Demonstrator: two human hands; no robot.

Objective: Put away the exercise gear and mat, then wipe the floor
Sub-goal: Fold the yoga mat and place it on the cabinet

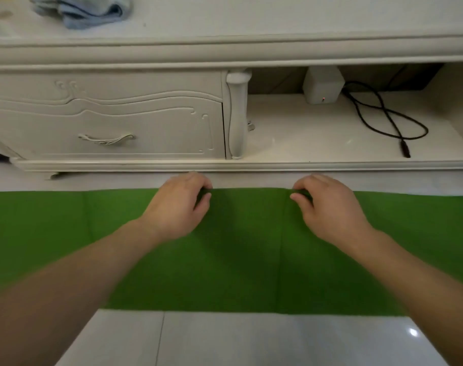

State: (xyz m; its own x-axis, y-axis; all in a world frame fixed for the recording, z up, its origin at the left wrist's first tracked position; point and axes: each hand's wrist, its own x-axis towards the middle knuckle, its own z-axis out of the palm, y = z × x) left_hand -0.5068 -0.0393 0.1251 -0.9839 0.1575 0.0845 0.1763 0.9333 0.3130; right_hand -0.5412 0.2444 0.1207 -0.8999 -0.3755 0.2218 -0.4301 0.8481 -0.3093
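1. a crumpled blue cloth [85, 11] lies on top of the white cabinet [145, 114], far left.
2. the left hand [180, 204] pinches the far edge of the green mat [238, 260], fingers curled over it.
3. the mat lies flat on the tiled floor [251, 339], just before the cabinet.
4. the right hand [328, 204] grips that same edge.
5. a white box [323, 85] and a black cable [383, 114] sit on the open shelf.

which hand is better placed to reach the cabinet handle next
Probably left. The left hand pinches the mat edge nearer the handle; the right hand grips it below the open shelf, farther off.
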